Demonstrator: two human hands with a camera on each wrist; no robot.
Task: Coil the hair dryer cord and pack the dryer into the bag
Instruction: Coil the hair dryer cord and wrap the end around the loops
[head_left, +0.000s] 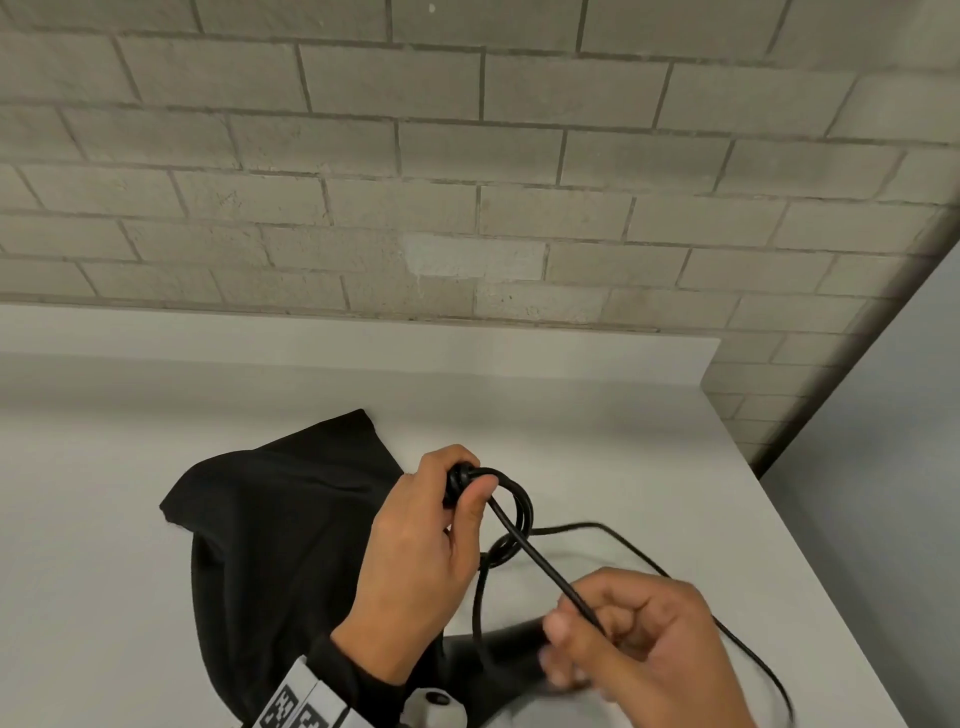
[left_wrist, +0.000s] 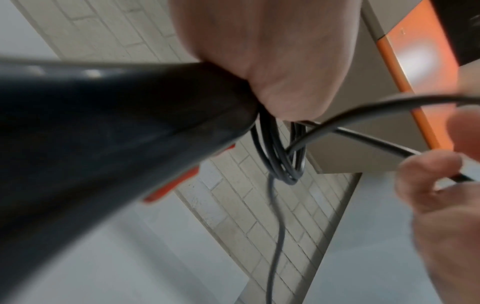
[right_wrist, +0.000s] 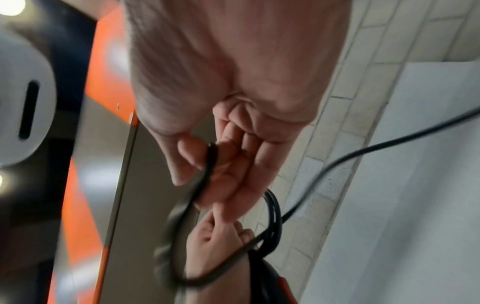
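Note:
My left hand (head_left: 462, 483) grips the end of the black hair dryer's handle (left_wrist: 103, 133), with the thumb pressing several small cord loops (head_left: 514, 514) against it. The dryer body (head_left: 504, 654) hangs low between my hands, blurred and partly hidden. From the loops a taut stretch of black cord (head_left: 545, 566) runs down to my right hand (head_left: 582, 618), which pinches it between thumb and forefinger (right_wrist: 187, 158). The black fabric bag (head_left: 291, 519) lies on the table under and behind my left hand; I cannot see its opening.
The loose cord (head_left: 737, 634) trails in a wide arc over the white table (head_left: 130, 467) to the right, near its right edge. A grey brick wall (head_left: 467, 182) stands right behind the table. A grey floor lies beyond the table's right edge.

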